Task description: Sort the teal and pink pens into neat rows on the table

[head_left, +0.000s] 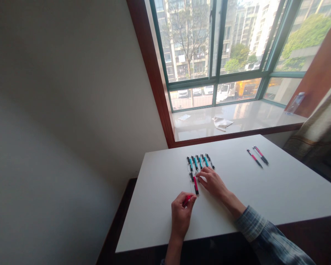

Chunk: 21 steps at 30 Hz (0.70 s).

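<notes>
My remote view shows 2 bare hands meeting over a white tabletop [154, 209]. The left hand [180, 213], toward the surface's near left corner, is closed around a small red object [186, 201]; I cannot tell if it is a whole pen. Just beyond it, a red-and-black pen [195, 186] lies on the surface, left of the middle. The right hand [213, 183], below a plaid sleeve [252, 222], reaches to that pen's far end with fingers bent; I cannot tell whether they grip anything. Beyond my hands, teal-and-black pens [201, 163] line up side by side near the far edge. Toward the far right corner lie 2 more red-and-black items, a slimmer pen [255, 159] and a thicker pen [261, 155].
</notes>
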{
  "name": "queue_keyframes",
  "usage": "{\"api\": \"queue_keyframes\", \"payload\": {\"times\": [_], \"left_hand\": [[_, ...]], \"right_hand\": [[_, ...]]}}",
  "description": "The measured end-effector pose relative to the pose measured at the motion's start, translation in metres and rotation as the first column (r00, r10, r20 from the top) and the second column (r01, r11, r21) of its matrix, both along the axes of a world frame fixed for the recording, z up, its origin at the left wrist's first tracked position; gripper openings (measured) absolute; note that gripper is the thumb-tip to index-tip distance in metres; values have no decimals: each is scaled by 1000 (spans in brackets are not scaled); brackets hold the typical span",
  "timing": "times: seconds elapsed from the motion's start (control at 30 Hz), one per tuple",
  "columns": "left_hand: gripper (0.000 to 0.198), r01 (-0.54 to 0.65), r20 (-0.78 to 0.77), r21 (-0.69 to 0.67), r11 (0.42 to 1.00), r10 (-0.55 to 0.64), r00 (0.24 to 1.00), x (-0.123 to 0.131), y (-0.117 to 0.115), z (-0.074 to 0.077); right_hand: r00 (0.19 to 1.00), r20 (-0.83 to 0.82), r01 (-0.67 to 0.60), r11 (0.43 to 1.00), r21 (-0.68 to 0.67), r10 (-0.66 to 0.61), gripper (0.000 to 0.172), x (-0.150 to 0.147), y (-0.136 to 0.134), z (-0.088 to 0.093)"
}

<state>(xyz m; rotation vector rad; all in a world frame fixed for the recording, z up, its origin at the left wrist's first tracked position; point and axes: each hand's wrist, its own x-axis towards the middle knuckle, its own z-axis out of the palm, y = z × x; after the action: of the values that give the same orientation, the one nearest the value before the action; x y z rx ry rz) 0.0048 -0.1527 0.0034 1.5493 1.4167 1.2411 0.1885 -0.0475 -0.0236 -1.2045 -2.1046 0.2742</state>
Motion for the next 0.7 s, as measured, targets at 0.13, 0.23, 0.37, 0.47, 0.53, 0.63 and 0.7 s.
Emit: {"api": "queue_keyframes", "payload": {"times": [0.13,0.23,0.37,0.47,0.53,0.63,0.7], "left_hand": [[31,-4,-3,7,1000,4,1000,1,0,1],[33,-6,-8,20,1000,6,1000,1,1,3],[34,-3,-18,26,1000,3,1000,1,1,4],[34,-5,-22,18,1000,6,1000,1,1,3],[34,-6,-18,12,1000,7,1000,1,0,3],[33,-5,-6,3,1000,5,1000,1,-1,4],[33,-5,-6,-1,1000,5,1000,1,-1,5]], "right_hand": [[1000,5,8,1000,16,-8,18,0,1,0],[1000,20,3,1000,16,-3,18,0,2,-1],[1000,26,0,1000,11,0,19,-1,3,-2],[1000,13,-3,1000,5,3,19,-1,2,-1],[1000,-11,-9,1000,-3,9,19,1,1,1],[998,-56,14,1000,-20,-15,20,6,-1,4],[994,-84,63,998,-30,-65,20,11,-2,3]]}}
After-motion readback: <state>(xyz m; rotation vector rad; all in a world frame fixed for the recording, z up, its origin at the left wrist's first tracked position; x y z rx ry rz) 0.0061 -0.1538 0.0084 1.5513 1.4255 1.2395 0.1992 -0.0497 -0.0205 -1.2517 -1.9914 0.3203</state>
